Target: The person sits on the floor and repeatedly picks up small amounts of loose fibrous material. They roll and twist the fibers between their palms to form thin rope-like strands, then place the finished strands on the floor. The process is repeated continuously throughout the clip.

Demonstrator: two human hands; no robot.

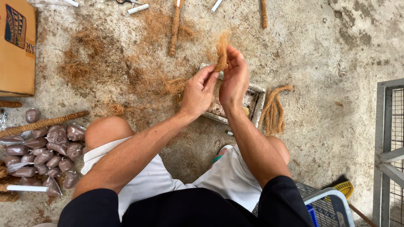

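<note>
Both my hands are raised together over a shallow metal tray (257, 97) on the concrete floor. My left hand (198, 92) and my right hand (234, 80) pinch a tuft of brown coconut fibre (221, 49) between their fingertips, the tuft sticking up above the fingers. Loose fibre (139, 77) is scattered on the floor to the left of the tray. My knees, in white shorts, frame the view below.
A bundle of coir rope (273, 110) lies right of the tray. Fibre-wrapped sticks (174, 29) lie at the top. A pile of small brown filled bags (46, 153) sits left, a cardboard box (17, 48) top left. A plastic basket (330, 206) and metal frame (389, 151) are right.
</note>
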